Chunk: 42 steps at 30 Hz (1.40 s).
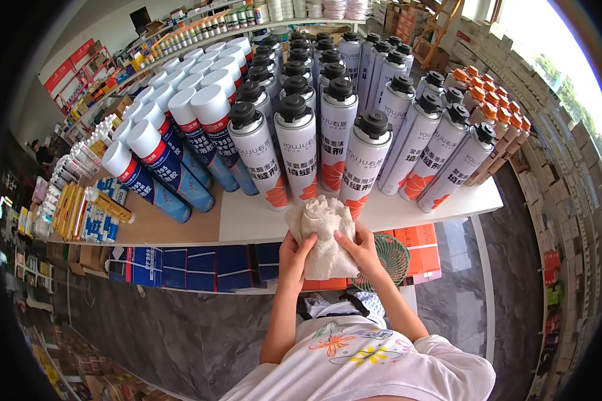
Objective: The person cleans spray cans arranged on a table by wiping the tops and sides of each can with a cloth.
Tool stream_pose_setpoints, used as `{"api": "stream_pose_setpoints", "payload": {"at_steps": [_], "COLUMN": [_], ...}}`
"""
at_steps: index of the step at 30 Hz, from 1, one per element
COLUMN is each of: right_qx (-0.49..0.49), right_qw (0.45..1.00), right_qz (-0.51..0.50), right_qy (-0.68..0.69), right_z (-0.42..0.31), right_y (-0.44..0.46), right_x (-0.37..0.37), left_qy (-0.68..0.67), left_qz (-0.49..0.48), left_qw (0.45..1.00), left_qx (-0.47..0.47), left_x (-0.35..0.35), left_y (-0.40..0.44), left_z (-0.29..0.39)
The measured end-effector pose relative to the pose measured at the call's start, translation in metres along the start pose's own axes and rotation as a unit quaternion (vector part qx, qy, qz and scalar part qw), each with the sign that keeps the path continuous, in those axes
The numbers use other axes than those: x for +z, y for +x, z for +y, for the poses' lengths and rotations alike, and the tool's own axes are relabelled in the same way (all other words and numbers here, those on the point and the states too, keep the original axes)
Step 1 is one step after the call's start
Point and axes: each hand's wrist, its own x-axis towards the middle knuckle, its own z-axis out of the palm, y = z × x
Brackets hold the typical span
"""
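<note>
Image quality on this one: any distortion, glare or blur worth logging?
Head view: strong fisheye curve, with the table bowed and the corners black; head view: window mostly washed out, pale sheen on the floor; head view: cloth reasonably sharp, far shelf goods too small to read.

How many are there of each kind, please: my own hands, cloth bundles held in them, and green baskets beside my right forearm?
Own hands: 2 (left hand, right hand)
Cloth bundle: 1
Green basket: 1
Total: 4
</note>
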Motion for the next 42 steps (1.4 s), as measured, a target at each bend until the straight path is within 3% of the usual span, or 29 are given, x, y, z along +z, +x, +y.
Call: {"api": "stream_pose_setpoints", "payload": {"at_steps": [1,5,7,8,10,12,14,15,17,18,20,21,24,27,29,32,34,37,38,39,40,42], "right_qx": [-0.023,-0.063,-0.064,-0.064,-0.065,-0.040,-0.042,-0.044,-0.046,-0.049,-0.039,-0.023,-0.015,-0.193,-0.238,-0.340,-0.362,-0.376,-0.379,-0.383,-0.386,-0.383], "right_qw": [0.999,0.995,0.995,0.995,0.994,0.999,0.999,0.999,0.999,0.998,0.999,0.997,0.994,0.952,0.948,0.920,0.891,0.883,0.881,0.875,0.870,0.868], "right_qz": [0.015,0.044,0.046,0.046,0.048,0.030,0.015,-0.001,-0.017,-0.032,-0.031,-0.043,-0.046,-0.096,-0.064,0.040,0.142,0.160,0.161,0.150,0.139,0.144], "right_qy": [-0.016,-0.056,-0.057,-0.066,-0.073,-0.020,-0.011,-0.003,-0.014,-0.025,-0.015,-0.058,-0.096,-0.217,-0.203,-0.188,-0.233,-0.230,-0.232,-0.254,-0.275,-0.281], "right_z": [-0.004,-0.019,-0.025,-0.026,-0.027,-0.027,-0.024,-0.023,-0.028,-0.031,-0.033,-0.035,-0.042,-0.052,-0.072,-0.078,-0.095,-0.104,-0.107,-0.109,-0.111,-0.116], "right_y": [-0.002,-0.007,-0.010,-0.011,-0.012,-0.012,-0.013,-0.013,-0.012,-0.012,-0.012,-0.011,-0.013,-0.005,-0.002,0.013,0.021,0.038,0.043,0.047,0.051,0.056], "right_x": [0.001,0.002,0.002,0.000,-0.003,-0.005,-0.005,-0.006,-0.007,-0.007,-0.010,-0.013,-0.018,-0.042,-0.050,-0.069,-0.059,-0.051,-0.049,-0.046,-0.042,-0.028], "left_qy": [0.028,0.085,0.260,0.261,0.404,0.387,0.239,0.239,0.112,0.113,-0.010,-0.024,0.055,0.086,0.116,0.121,0.101,0.162,0.256,0.328,0.374,0.446], "left_qz": [0.009,-0.016,-0.038,-0.039,-0.049,-0.070,-0.093,-0.093,-0.106,-0.108,-0.122,-0.146,-0.168,-0.148,-0.103,-0.017,0.044,0.044,0.008,-0.048,-0.052,-0.148], "left_qw": [0.999,0.995,0.962,0.962,0.897,0.897,0.965,0.965,0.985,0.985,0.992,0.989,0.984,0.984,0.985,0.965,0.913,0.763,0.621,0.524,0.492,0.414], "left_qx": [0.040,0.049,0.077,0.077,0.173,0.200,0.052,0.052,-0.078,-0.077,0.019,0.010,0.007,0.044,0.077,0.230,0.393,0.624,0.741,0.785,0.784,0.780], "left_x": [0.002,0.002,0.002,0.001,-0.004,-0.006,-0.007,-0.012,-0.025,-0.023,-0.016,-0.020,-0.019,-0.006,-0.005,0.005,0.033,0.062,0.077,0.103,0.129,0.157], "left_y": [0.000,-0.004,-0.005,-0.004,-0.001,0.000,-0.003,-0.003,0.000,0.000,-0.003,-0.001,0.001,0.003,0.007,0.017,0.022,0.041,0.049,0.050,0.050,0.067], "left_z": [-0.001,-0.002,-0.001,-0.002,-0.006,-0.007,-0.008,-0.013,-0.024,-0.025,-0.026,-0.024,-0.012,0.016,0.037,0.082,0.122,0.169,0.190,0.213,0.222,0.231]}}
